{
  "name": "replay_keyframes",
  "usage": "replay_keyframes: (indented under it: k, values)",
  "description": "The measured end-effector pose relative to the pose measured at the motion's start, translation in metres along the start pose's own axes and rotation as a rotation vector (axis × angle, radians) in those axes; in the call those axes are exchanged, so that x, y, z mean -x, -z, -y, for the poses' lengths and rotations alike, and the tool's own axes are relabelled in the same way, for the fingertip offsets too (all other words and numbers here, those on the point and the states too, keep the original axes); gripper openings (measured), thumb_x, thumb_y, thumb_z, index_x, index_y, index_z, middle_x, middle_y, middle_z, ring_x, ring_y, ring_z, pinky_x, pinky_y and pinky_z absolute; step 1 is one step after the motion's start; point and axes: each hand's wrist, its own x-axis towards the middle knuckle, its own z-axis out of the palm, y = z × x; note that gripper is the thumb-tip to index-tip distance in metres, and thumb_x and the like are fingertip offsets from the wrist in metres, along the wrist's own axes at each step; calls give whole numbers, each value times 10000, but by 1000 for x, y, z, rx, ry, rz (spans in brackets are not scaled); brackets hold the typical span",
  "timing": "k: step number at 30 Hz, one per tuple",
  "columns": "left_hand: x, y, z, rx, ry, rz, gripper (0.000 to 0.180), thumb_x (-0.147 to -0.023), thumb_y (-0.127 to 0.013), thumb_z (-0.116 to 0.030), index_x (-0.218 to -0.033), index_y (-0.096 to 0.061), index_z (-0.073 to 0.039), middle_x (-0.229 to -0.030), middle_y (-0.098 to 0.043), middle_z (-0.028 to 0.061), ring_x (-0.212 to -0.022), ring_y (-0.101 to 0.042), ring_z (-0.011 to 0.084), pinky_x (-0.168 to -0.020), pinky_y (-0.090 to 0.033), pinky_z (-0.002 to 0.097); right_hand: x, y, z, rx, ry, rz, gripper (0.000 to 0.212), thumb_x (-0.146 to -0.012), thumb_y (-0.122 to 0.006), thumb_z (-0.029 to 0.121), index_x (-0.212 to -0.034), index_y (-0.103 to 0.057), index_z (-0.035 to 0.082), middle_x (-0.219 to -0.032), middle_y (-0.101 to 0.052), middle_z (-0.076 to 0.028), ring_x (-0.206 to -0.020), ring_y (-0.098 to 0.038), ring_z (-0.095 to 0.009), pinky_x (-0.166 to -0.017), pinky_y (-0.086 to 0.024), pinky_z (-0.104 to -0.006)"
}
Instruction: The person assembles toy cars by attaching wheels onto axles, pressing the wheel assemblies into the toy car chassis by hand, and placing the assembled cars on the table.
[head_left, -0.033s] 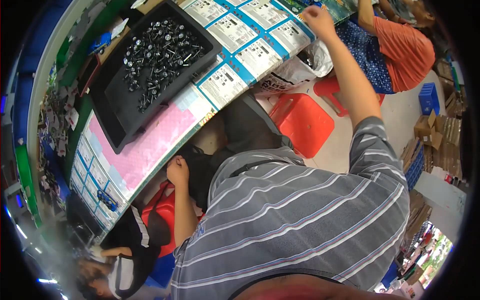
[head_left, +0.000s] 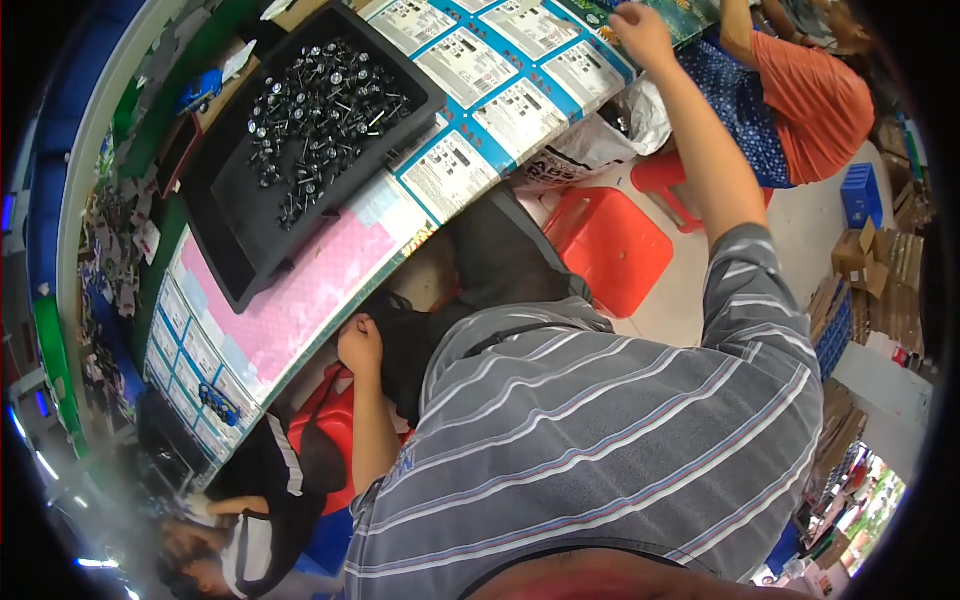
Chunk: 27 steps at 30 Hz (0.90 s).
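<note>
White-striped grey shirt [head_left: 590, 450]; dark trousers [head_left: 508, 245], seemingly black.

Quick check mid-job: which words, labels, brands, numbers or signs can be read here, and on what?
Crumpled white plastic bag: large dark lettering, partly lost in the folds; I don't copy out its wording.
Flat blue-and-white printed sheets near the bare right hand: panels of black print, too small to read.
Grey striped fabric shirt: small blue mark, too small to make out.
Nothing else reads clearly.
</note>
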Motion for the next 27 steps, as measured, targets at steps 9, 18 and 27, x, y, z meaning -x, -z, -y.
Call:
replay_keyframes:
  k: [9,18,27]
  values:
    - [2,-16,29,-205,-89,74,159,-882,-644,-313,-903,-723,-177,-773,-680,112,-756,-670,361,-700,-534,489,-41,-62,-38,287,-83,-252,505,-792,-789,303,-1188,-646,23,-1131,-667,-255,-986,-660,-411,-868,-524,-463]
    - [8,-8,-44,490,-139,227,146,-906,-658,-126,-995,-686,-13,-790,-667,129,-674,-666,238,-621,-515,347,45,-40,14,-42,-88,-160,635,-766,-806,493,-1079,-675,-43,-991,-720,-167,-910,-679,-273,-838,-518,-379]
    - [26,52,-163,1653,-99,631,413,-987,-627,-217,-1336,-517,-27,-1082,-613,63,-820,-596,101,-672,-498,247,281,-4,235,-541,152,538,601,-759,-847,285,-1225,-590,4,-1176,-617,-145,-1070,-616,-281,-945,-484,-390]
